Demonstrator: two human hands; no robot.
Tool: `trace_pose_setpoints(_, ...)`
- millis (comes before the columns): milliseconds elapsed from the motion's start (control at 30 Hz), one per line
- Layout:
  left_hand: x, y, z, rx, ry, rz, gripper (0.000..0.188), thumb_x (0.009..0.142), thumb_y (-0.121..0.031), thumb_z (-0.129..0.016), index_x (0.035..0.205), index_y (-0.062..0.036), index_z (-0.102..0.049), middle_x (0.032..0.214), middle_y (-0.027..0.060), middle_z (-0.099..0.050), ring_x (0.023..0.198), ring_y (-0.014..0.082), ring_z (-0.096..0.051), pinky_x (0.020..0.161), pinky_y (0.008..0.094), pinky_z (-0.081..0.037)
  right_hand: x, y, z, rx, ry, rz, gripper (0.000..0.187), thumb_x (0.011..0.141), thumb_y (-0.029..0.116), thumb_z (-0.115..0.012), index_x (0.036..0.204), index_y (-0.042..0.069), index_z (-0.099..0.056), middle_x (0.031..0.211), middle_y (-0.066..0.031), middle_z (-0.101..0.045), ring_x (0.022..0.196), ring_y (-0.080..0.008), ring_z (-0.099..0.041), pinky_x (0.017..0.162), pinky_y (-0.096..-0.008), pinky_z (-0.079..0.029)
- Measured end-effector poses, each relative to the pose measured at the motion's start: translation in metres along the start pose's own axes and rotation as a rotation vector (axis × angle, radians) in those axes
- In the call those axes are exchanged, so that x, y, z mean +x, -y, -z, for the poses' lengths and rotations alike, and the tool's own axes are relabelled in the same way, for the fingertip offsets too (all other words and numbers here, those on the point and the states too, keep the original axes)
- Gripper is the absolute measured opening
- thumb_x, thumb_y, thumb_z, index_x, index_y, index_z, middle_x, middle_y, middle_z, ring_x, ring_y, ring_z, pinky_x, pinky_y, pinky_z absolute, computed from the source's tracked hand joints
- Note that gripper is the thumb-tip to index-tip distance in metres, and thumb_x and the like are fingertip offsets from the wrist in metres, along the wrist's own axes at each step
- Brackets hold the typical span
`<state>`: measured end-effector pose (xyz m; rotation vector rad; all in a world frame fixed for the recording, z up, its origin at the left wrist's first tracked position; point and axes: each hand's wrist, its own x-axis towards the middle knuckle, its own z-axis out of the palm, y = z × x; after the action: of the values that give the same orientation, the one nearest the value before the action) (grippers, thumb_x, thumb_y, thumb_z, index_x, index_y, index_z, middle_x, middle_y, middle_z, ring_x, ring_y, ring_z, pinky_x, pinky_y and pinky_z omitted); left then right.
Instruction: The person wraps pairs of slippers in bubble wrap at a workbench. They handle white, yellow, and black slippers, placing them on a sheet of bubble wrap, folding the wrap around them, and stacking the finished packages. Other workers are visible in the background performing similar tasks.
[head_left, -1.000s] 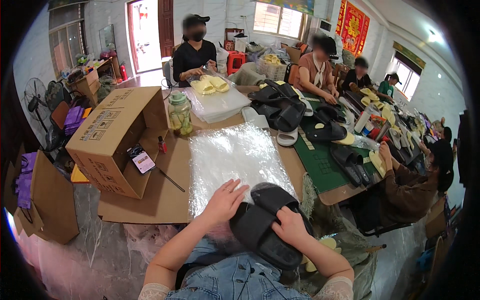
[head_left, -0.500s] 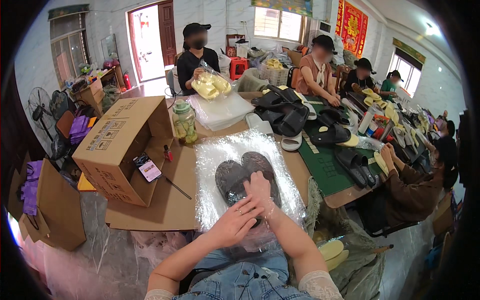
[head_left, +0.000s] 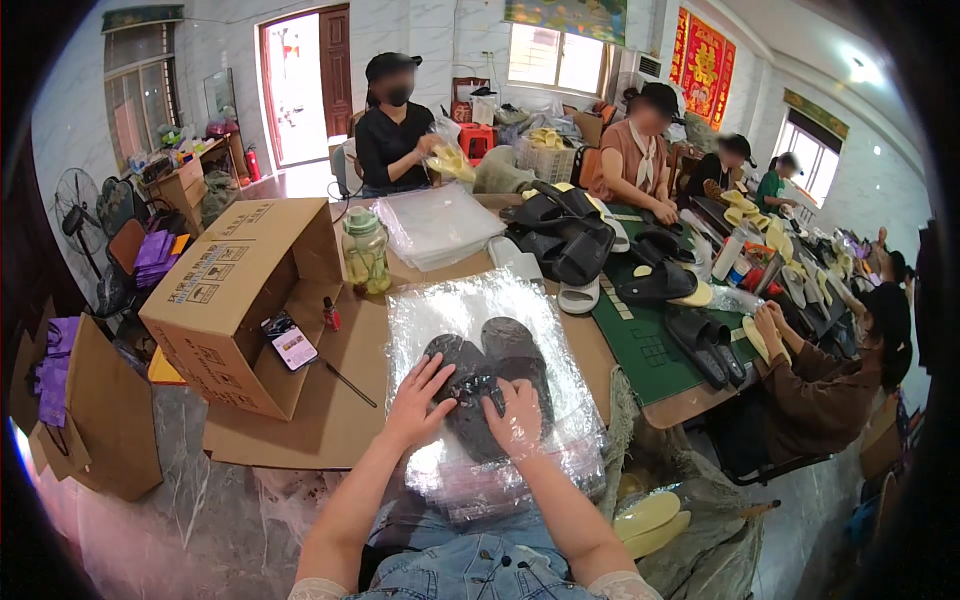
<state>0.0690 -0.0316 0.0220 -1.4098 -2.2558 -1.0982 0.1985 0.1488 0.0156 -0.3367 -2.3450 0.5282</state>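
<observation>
A pair of black slippers [head_left: 516,352] lies side by side in a clear plastic bag [head_left: 430,318] on the table edge in front of me. My left hand [head_left: 414,408] rests on the left slipper, its fingers spread and pointing up and to the right. On the right slipper lies my right hand [head_left: 517,425], fingers apart and the thumb toward the middle. Plastic shines about the right hand; whether that hand is under the film or on top of it I cannot tell. More shiny clear plastic shows around and below the slippers.
Left of the bag are an open cardboard box [head_left: 235,300], a phone [head_left: 290,342], a small red bottle [head_left: 331,314], a thin dark stick [head_left: 350,383] and a drink jar [head_left: 366,252]. Clear bags [head_left: 430,228] and piled black slippers [head_left: 565,235] lie farther back. Several people work around the table.
My hands, crossed over the slippers before, have parted: the left moved up and left onto the left slipper, the right slightly down. A person across the table moved a bagged yellow pair rightward.
</observation>
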Motion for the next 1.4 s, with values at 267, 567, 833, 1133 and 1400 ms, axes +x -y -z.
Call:
trace_pose_setpoints(267, -0.011, 0.013, -0.012, -0.195, -0.085, 0.213, 0.064, 0.084, -0.03, -0.078, 0.143, -0.0159, -0.057, 0.156, 0.0109, -0.047, 0.141, 0.0321, -0.047, 0.116, 0.0422, -0.039, -0.003, -0.003, -0.008, 0.038, -0.179, 0.116, 0.041, 0.086, 0.019, -0.075, 0.119, -0.001, -0.062, 0.103, -0.0202, -0.058, 0.094, -0.0385, -0.06, 0.082, -0.0473, -0.049)
trace_pose_setpoints(567, -0.011, 0.015, -0.011, -0.212, -0.078, 0.247, 0.066, 0.082, -0.029, -0.081, 0.143, -0.0166, -0.058, 0.155, 0.0095, -0.048, 0.14, 0.0308, -0.048, 0.115, 0.0412, -0.04, -0.004, -0.002, -0.009, 0.04, -0.169, 0.082, 0.04, 0.086, 0.02, -0.074, 0.119, -0.001, -0.064, 0.104, -0.0189, -0.059, 0.096, -0.0382, -0.06, 0.084, -0.0477, -0.049)
trace_pose_setpoints(833, -0.01, 0.016, -0.012, -0.244, -0.099, 0.229, 0.064, 0.082, -0.028, -0.082, 0.141, -0.0143, -0.06, 0.153, 0.0105, -0.051, 0.139, 0.031, -0.05, 0.115, 0.0412, -0.04, -0.005, 0.0, -0.005, 0.026, -0.156, 0.08, 0.042, 0.084, 0.018, -0.078, 0.119, 0.001, -0.064, 0.106, -0.0194, -0.059, 0.096, -0.0384, -0.06, 0.084, -0.0469, -0.05)
trace_pose_setpoints(1133, -0.01, 0.015, -0.01, -0.233, -0.092, 0.235, 0.064, 0.081, -0.027, -0.082, 0.14, -0.014, -0.06, 0.153, 0.0112, -0.05, 0.139, 0.0311, -0.049, 0.115, 0.0413, -0.04, -0.007, -0.005, -0.011, 0.041, -0.15, 0.077, 0.042, 0.087, 0.022, -0.073, 0.122, 0.0, -0.063, 0.106, -0.0205, -0.058, 0.098, -0.0393, -0.058, 0.086, -0.0487, -0.048)
trace_pose_setpoints(1400, -0.012, 0.019, -0.013, -0.262, -0.106, 0.244, 0.065, 0.081, -0.028, -0.082, 0.14, -0.0143, -0.061, 0.153, 0.0117, -0.051, 0.139, 0.0318, -0.049, 0.115, 0.0418, -0.04, -0.005, 0.0, -0.006, 0.045, -0.143, 0.084, 0.042, 0.086, 0.02, -0.074, 0.122, 0.001, -0.062, 0.106, -0.0197, -0.058, 0.096, -0.0387, -0.059, 0.083, -0.0478, -0.049)
